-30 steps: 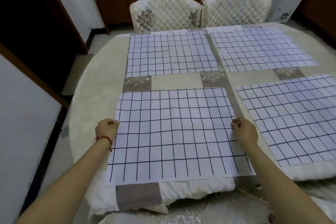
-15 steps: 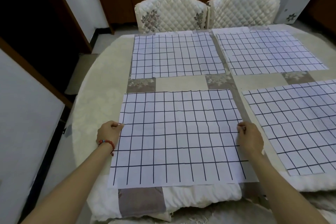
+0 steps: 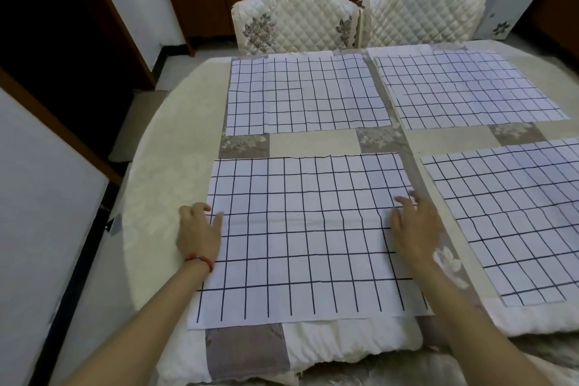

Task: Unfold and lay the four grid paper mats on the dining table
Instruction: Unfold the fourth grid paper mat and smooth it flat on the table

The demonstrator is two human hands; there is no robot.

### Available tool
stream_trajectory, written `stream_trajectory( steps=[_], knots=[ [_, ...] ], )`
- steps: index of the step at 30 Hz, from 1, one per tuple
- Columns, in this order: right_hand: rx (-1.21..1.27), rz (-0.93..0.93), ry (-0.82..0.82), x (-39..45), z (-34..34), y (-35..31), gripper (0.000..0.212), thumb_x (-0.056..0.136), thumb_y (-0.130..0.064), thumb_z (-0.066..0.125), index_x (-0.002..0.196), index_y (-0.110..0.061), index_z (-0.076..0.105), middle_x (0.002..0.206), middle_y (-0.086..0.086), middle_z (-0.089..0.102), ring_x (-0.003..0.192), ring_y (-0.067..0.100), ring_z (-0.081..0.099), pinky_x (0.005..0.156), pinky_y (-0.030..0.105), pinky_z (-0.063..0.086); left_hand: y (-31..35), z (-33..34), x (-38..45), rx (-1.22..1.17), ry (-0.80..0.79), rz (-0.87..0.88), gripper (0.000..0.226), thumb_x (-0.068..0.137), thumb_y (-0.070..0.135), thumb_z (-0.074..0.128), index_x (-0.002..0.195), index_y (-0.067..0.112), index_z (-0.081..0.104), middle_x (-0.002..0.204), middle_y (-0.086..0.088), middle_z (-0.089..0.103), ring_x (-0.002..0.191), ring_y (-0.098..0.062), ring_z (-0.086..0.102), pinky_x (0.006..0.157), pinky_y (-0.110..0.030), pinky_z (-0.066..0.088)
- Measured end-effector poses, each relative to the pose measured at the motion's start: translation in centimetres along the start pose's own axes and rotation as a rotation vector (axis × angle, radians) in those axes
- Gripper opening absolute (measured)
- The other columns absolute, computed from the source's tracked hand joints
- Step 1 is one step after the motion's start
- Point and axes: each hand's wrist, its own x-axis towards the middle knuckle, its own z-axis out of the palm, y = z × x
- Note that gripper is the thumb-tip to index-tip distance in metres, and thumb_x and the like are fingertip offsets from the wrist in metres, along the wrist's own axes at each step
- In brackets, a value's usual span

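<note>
Mats (image 3: 305, 238) lie flat on table (image 3: 163, 172); left hand (image 3: 199, 230), right hand (image 3: 415, 229) press flat-fingered.

Both forearms are bare, no sleeves showing; a thin red beaded bracelet (image 3: 200, 259) with one blue bead circles the left wrist.

1 head view looks forward and down, close over the table (image 3: 163, 166).

Under my left hand (image 3: 200, 230) and right hand (image 3: 415, 226) I see a thin, matt paper mat (image 3: 300, 238) with soft creases. Past its edges I see the tablecloth (image 3: 175, 141), a bumpy woven cloth. Far beyond my fingers, the chair covers (image 3: 300, 22) look quilted and shiny.
</note>
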Motion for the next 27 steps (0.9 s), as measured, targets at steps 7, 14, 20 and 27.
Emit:
stream_trajectory(
  steps=[7, 14, 20, 27],
  knots=[
    [-0.014, -0.360, -0.440, -3.2, 4.9, -8.4, 0.066, 0.085, -0.052, 0.012, 0.142, -0.023, 0.031, 0.153, 0.002, 0.027, 0.143, 0.022, 0.021, 0.115, 0.043, 0.014, 5.8, 6.0, -6.0, 0.262, -0.346, 0.626, 0.056, 0.086, 0.044, 0.021, 0.133, 0.023, 0.044, 0.147, 0.000, 0.038, 0.138, -0.019, 0.032, 0.109, -0.044, 0.031],
    [-0.131, 0.004, -0.412, 0.2, 5.1, -4.6, 0.061, 0.094, -0.052, 0.015, 0.147, -0.025, 0.004, 0.158, 0.002, -0.005, 0.145, 0.021, -0.009, 0.117, 0.046, -0.008, 4.1, 7.2, -6.0, 0.389, -0.410, 0.629, 0.073, 0.068, 0.065, -0.023, 0.135, 0.036, -0.020, 0.146, 0.010, -0.024, 0.136, -0.012, -0.025, 0.112, -0.042, -0.020],
    [-0.177, -0.672, -0.463, -1.6, 6.4, -8.9, 0.060, 0.095, -0.048, 0.003, 0.141, -0.020, 0.030, 0.150, 0.003, 0.035, 0.140, 0.024, 0.024, 0.112, 0.038, 0.001, 4.0, 7.4, -6.0, 0.480, -0.348, 0.580, 0.068, 0.091, 0.057, 0.005, 0.142, 0.017, 0.027, 0.147, -0.005, 0.040, 0.137, -0.019, 0.028, 0.111, -0.043, -0.003],
    [-0.153, -0.340, -0.465, 6.0, 7.9, -5.5, 0.064, 0.089, -0.058, 0.004, 0.146, -0.031, 0.003, 0.158, -0.006, -0.004, 0.145, 0.013, -0.008, 0.117, 0.040, -0.008, 3.7, 7.9, -5.8, 0.464, -0.307, 0.591, 0.069, 0.090, 0.057, 0.008, 0.142, 0.016, 0.028, 0.149, -0.005, 0.036, 0.138, -0.019, 0.017, 0.110, -0.043, -0.003]
  ],
)
